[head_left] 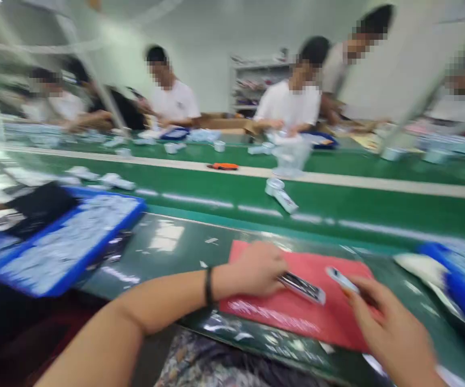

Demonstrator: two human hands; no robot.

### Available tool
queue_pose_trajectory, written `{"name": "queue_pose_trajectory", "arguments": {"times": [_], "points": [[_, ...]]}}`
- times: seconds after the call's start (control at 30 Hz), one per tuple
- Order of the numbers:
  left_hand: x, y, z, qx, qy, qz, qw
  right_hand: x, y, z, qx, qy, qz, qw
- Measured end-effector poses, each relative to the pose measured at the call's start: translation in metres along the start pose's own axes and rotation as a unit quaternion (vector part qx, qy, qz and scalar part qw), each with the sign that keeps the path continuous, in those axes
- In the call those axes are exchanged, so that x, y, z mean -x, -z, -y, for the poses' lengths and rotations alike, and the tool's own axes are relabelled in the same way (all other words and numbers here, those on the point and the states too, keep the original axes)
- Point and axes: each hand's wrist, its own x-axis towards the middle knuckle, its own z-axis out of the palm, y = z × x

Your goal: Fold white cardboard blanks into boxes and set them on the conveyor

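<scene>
My left hand (pixel 256 270) is closed on one end of a slim, dark piece with a pale frame (pixel 303 288), its free end pointing right over a red mat (pixel 329 329). Between the thumb and fingers of my right hand (pixel 395 320) is a small whitish elongated part (pixel 342 280); blur hides its exact kind. Both parts are close together above the mat, apart from each other. A black band (pixel 208 286) circles my left wrist.
Blue trays filled with pale parts stand at left (pixel 140 208) and right (pixel 462 293). A white object (pixel 421 267) lies beside the right tray. On the green belt (pixel 200 188) are a white handheld-looking item (pixel 283 194) and an orange-handled tool (pixel 224 166). Several co-workers sit opposite.
</scene>
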Motion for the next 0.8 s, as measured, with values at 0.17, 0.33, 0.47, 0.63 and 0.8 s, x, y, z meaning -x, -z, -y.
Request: {"name": "queue_pose_trajectory", "arguments": {"times": [0.17, 0.33, 0.47, 0.63, 0.8], "points": [[-0.002, -0.005, 0.025, 0.088, -0.012, -0.039, 0.995, 0.004, 0.000, 0.036, -0.064, 0.010, 0.058, 0.996], [0.005, -0.003, 0.027, 0.188, -0.016, -0.066, 0.980, -0.004, -0.023, 0.056, -0.025, 0.083, 0.073, 0.994], [0.003, -0.006, 0.027, 0.238, -0.024, -0.079, 0.968, -0.003, -0.030, 0.055, -0.022, 0.112, 0.087, 0.990], [0.000, 0.002, 0.014, 0.192, 0.006, -0.042, 0.980, 0.004, -0.034, 0.037, -0.061, 0.067, 0.065, 0.994], [-0.003, -0.001, 0.014, 0.132, -0.016, 0.008, 0.991, 0.004, -0.077, -0.032, -0.175, 0.009, 0.111, 0.978]]}}
